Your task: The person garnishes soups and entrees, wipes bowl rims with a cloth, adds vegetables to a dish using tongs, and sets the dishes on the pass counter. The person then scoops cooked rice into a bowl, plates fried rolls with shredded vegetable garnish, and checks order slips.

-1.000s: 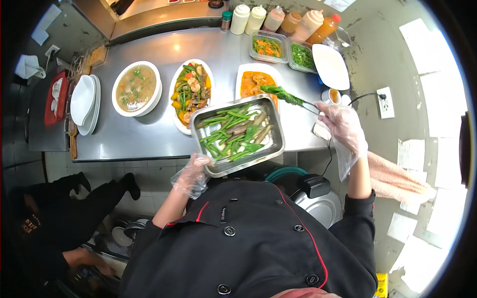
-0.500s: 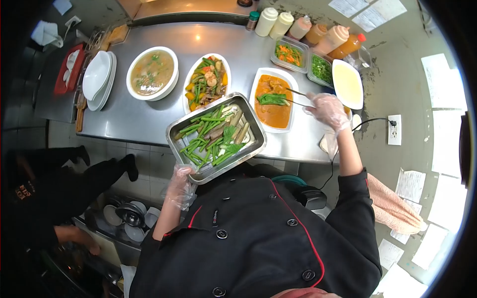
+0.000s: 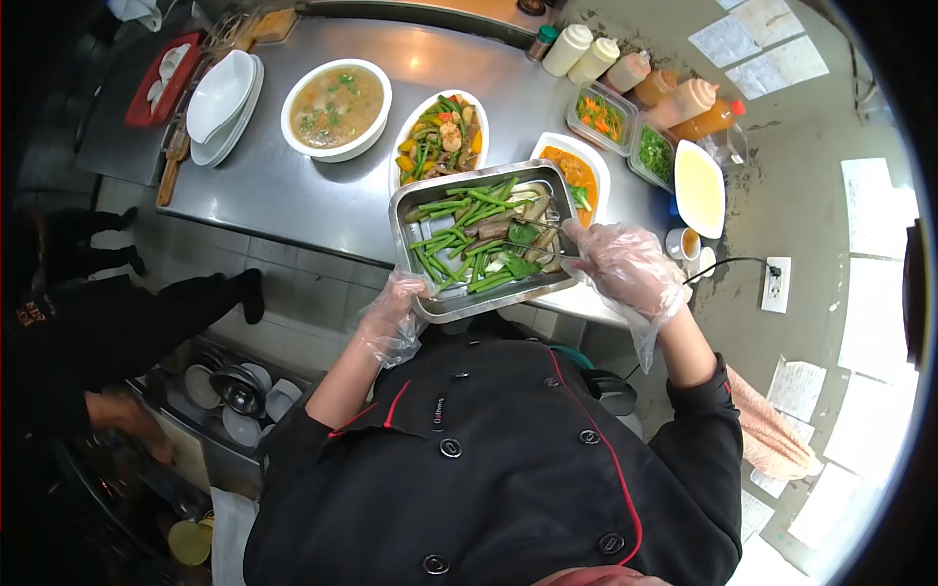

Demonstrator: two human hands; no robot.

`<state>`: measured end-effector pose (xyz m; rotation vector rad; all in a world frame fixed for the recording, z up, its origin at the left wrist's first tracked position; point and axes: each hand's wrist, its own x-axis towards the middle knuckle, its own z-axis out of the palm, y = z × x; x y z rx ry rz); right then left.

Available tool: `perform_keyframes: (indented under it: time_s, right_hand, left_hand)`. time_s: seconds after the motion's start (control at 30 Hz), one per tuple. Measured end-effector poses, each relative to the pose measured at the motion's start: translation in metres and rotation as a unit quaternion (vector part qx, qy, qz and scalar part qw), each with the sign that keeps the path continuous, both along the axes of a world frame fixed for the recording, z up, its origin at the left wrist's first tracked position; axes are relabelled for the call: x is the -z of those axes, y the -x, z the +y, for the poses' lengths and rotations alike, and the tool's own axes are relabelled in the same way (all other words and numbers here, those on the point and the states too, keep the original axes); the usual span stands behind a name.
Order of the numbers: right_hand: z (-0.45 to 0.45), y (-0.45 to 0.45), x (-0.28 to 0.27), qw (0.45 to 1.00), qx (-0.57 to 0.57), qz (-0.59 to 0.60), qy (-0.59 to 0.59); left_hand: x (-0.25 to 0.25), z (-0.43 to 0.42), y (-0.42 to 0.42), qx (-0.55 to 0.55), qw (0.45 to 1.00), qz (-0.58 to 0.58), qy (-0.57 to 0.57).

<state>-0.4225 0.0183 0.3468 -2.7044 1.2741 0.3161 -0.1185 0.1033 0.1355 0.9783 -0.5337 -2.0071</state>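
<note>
My gloved left hand (image 3: 394, 311) grips the near left corner of a steel tray (image 3: 493, 301), tilted over the table's front edge. In the tray lie green beans (image 3: 451, 239), eggplant pieces (image 3: 490, 229) and leafy greens (image 3: 525, 233). Thin metal tongs (image 3: 547, 248) are held in my gloved right hand (image 3: 625, 266), their tips among the greens at the tray's right side. Behind the tray, a white dish of orange stew (image 3: 578, 178) is partly covered; a green leaf shows on the stew.
Across the steel table (image 3: 244, 210) stand a bowl of soup (image 3: 337, 107), a plate of mixed vegetables (image 3: 445, 137), stacked white plates (image 3: 223, 103), tubs of chopped carrot (image 3: 599, 117) and herbs (image 3: 653, 153), and several sauce bottles (image 3: 674, 101). A co-worker's arm (image 3: 132, 420) shows at lower left.
The tongs have moved from the stew to the tray, leaving a leaf on the stew. My left hand has brought the tray rightward, now overlapping the stew dish. The view has shifted.
</note>
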Motion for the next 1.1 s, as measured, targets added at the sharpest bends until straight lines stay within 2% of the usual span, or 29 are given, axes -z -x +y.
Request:
perform_keyframes:
  time_s: [0.03, 0.1, 0.13, 0.27, 0.37, 0.5, 0.53, 0.63, 0.8, 0.93, 1.03, 1.1]
  right_hand:
    - [-0.001, 0.003, -0.004, 1.000, -0.002, 0.021, 0.000]
    - [0.002, 0.009, -0.011, 0.998, -0.004, 0.061, 0.002]
    - [0.006, 0.011, -0.010, 0.997, 0.007, 0.070, 0.006]
    - [0.016, 0.034, -0.013, 0.996, 0.032, -0.023, -0.077]
    - [0.012, 0.030, -0.028, 0.992, 0.077, 0.019, -0.099]
    - [-0.017, 0.041, -0.029, 0.988, -0.038, 0.088, 0.122]
    - [-0.025, 0.041, -0.029, 0.991, 0.003, 0.105, 0.081]
    - [-0.047, 0.042, -0.025, 0.987, -0.081, 0.080, 0.113]
    - [-0.063, 0.033, -0.018, 0.983, -0.159, 0.054, 0.079]
    - [-0.068, 0.032, -0.014, 0.985, -0.156, 0.055, 0.054]
    - [-0.068, 0.041, -0.019, 0.988, -0.128, 0.071, 0.046]
    - [-0.065, 0.048, -0.019, 0.992, -0.091, 0.074, 0.041]
  left_hand:
    - [0.017, 0.002, 0.000, 0.004, 0.999, -0.017, 0.038]
    - [-0.010, -0.002, 0.017, -0.072, 0.995, 0.043, -0.055]
    - [0.004, 0.000, 0.015, -0.061, 0.997, 0.043, -0.035]
    - [0.014, -0.001, 0.024, -0.080, 0.996, 0.023, -0.021]
    - [0.019, -0.007, 0.029, -0.090, 0.996, 0.011, -0.009]
    - [0.018, -0.011, 0.030, -0.096, 0.995, -0.002, -0.006]
    - [0.016, -0.012, 0.029, -0.097, 0.995, -0.005, -0.006]
    - [0.007, -0.013, 0.027, -0.094, 0.995, -0.016, -0.005]
    - [0.010, -0.017, 0.025, -0.102, 0.994, -0.049, 0.013]
    - [0.006, -0.022, 0.027, -0.101, 0.994, -0.021, -0.021]
    - [0.007, -0.022, 0.027, -0.079, 0.997, -0.010, -0.004]
    - [-0.028, -0.022, 0.035, -0.092, 0.995, -0.010, -0.021]
